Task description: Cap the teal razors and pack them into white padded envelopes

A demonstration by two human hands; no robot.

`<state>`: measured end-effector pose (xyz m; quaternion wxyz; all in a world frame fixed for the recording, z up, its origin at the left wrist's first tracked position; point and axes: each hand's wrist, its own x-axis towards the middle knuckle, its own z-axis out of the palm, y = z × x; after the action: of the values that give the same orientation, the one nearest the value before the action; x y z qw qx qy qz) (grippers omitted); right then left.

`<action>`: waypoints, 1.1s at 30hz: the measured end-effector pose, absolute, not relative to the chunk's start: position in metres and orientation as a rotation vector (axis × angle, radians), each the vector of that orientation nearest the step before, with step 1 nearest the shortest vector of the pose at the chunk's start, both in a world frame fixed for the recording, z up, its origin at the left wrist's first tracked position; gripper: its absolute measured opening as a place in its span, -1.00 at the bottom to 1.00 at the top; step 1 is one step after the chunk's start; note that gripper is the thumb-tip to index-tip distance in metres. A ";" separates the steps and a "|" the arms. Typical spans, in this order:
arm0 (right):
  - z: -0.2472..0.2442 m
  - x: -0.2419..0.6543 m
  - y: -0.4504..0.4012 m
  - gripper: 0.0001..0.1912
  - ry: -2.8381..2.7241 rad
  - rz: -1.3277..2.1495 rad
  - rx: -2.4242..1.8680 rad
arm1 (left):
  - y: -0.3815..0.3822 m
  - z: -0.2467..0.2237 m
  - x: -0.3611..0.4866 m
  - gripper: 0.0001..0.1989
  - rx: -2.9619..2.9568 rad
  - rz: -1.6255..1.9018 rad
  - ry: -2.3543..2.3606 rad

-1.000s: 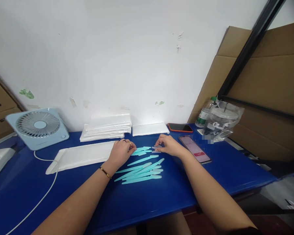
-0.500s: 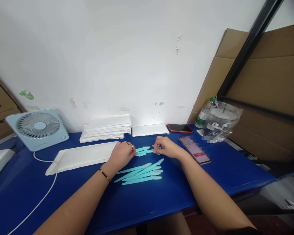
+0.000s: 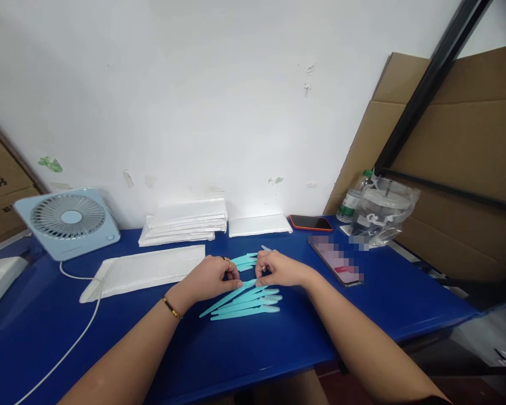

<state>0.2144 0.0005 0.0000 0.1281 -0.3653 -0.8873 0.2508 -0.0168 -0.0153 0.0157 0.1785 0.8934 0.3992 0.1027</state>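
Observation:
Several turquoise sticks with pale, clear-capped ends [image 3: 247,311] lie fanned out on the blue table [image 3: 236,354]. Behind them is a smaller group of turquoise sticks [image 3: 245,262], partly hidden by the hands. My left hand [image 3: 218,277] has its fingers pressed together at the upper left of the fanned pile, its fingertips on one stick. My right hand [image 3: 276,269] is closed around the capped end of a stick, at the pile's upper right. A pale tip pokes out above my right hand.
A white padded envelope [image 3: 147,271] lies left of my hands, with stacked white packets [image 3: 183,219] and one packet [image 3: 260,225] behind. A blue fan [image 3: 69,222], two phones [image 3: 337,259] and a bagged cup [image 3: 382,211] stand or lie around.
Both hands have moved toward me, from the rear group of sticks to the top of the fanned pile. One stick there now lies between my fingertips.

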 end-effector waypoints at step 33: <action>0.003 0.243 0.015 -0.89 -2.377 0.485 -1.296 | -0.001 0.003 -0.006 -0.79 2.624 0.427 1.558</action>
<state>0.2426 0.0153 0.0035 0.1940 -0.4623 -0.8478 0.1731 -0.0062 -0.0008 0.0028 0.0302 0.8512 0.5054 0.1384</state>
